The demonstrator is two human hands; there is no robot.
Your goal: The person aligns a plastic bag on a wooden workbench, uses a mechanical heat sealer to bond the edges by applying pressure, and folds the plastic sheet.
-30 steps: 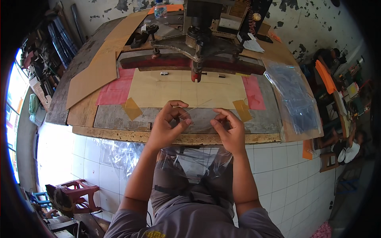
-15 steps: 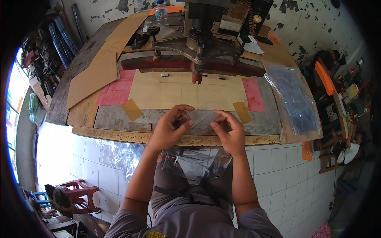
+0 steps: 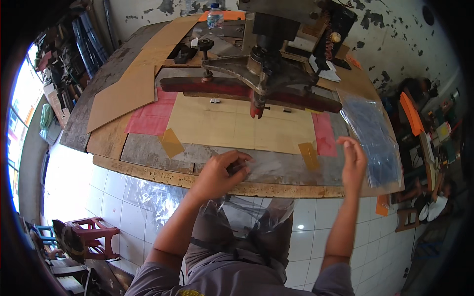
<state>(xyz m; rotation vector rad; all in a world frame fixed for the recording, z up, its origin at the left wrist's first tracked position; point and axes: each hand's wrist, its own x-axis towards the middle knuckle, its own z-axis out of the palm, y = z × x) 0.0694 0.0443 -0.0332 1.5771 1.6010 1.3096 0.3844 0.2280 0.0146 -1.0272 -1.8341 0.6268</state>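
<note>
My left hand is pinched on a thin clear plastic sheet, just above the table's front edge. Being see-through, the sheet shows only faintly. My right hand is raised off to the right with its fingers loosely bent and nothing visible in them. It is nearest to a pile of clear bluish plastic sheets on the table's right side. Ahead of both hands lies a cream-coloured board under a press head with a red bar. Two small dark clips sit on the board.
Pink patches and brown tape border the board. Brown cardboard covers the table's left; a water bottle stands behind. Clear plastic hangs below the front edge. A red stool is at lower left. Another person sits far right.
My right hand has let go of the clear sheet and moved right, toward the plastic pile. My left hand keeps hold of the sheet. The whole view has shifted slightly.
</note>
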